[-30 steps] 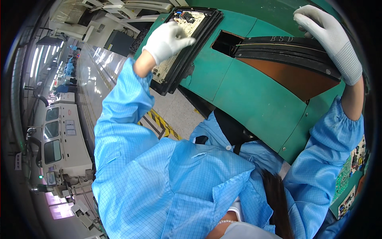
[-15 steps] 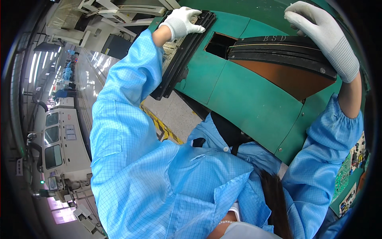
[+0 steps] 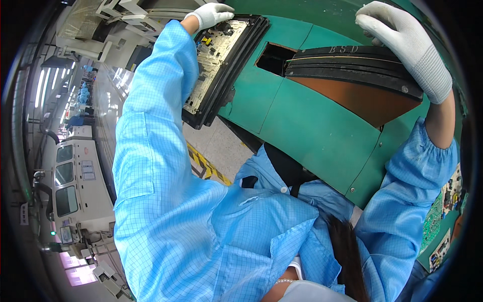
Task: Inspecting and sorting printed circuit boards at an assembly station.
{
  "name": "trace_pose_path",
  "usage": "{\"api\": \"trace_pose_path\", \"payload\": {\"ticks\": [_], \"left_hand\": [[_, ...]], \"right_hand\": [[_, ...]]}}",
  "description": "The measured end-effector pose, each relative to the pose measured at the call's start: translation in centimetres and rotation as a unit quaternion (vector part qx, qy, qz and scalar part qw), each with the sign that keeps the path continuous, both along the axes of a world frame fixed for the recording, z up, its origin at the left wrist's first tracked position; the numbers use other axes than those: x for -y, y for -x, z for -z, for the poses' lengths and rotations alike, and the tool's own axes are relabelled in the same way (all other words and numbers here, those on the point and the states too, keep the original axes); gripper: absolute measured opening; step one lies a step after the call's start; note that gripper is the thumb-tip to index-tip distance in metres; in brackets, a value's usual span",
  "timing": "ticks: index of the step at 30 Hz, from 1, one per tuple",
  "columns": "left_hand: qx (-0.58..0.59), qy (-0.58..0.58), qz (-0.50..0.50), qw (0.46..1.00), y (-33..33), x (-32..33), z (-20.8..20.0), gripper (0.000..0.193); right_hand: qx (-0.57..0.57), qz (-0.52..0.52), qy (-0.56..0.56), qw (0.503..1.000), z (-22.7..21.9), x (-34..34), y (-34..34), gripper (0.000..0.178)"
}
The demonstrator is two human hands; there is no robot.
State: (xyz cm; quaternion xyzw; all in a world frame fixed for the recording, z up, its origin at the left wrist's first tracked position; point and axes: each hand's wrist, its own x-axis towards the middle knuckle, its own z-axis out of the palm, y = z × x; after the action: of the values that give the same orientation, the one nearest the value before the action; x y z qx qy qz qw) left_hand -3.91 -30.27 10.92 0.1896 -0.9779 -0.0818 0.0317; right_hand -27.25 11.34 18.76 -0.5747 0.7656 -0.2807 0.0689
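Note:
My left hand point(image 3: 214, 16), in a white knit glove, reaches over the far end of a circuit board point(image 3: 216, 60). Its fingers stretch out to the right, with no object visible in them. The board is cream-coloured with small parts, one of them yellow, and lies in a black frame point(image 3: 234, 70) at the left end of the green bench. My right hand point(image 3: 397, 43), also gloved, hovers over the far right side of a black-edged box point(image 3: 352, 65) with a brown side. Its fingers are loosely bent and apart, partly hidden behind the hand, and nothing shows between them.
The green bench top point(image 3: 312, 131) runs across in front of me, with a dark rectangular opening point(image 3: 274, 58) beside the box. More circuit boards point(image 3: 432, 224) stand at the right edge. Left of the bench are a grey floor with yellow-black tape point(image 3: 206, 163) and a white machine point(image 3: 75, 176).
My left hand has moved left and away from me, off the frame's top edge to the board's far end, uncovering more of the board. My right hand stays nearly still.

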Motion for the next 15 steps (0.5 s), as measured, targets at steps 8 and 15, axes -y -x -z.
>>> {"api": "trace_pose_path", "payload": {"ticks": [8,15], "left_hand": [[0.033,-0.121,-0.067,0.990,0.2,0.5,-0.4,0.039],[0.021,-0.146,-0.082,0.986,0.5,-0.1,-0.9,0.036]], "right_hand": [[0.001,0.011,-0.005,1.000,0.1,0.1,0.0,0.033],[0.005,0.009,-0.005,1.000,0.1,0.1,0.1,0.032]]}}
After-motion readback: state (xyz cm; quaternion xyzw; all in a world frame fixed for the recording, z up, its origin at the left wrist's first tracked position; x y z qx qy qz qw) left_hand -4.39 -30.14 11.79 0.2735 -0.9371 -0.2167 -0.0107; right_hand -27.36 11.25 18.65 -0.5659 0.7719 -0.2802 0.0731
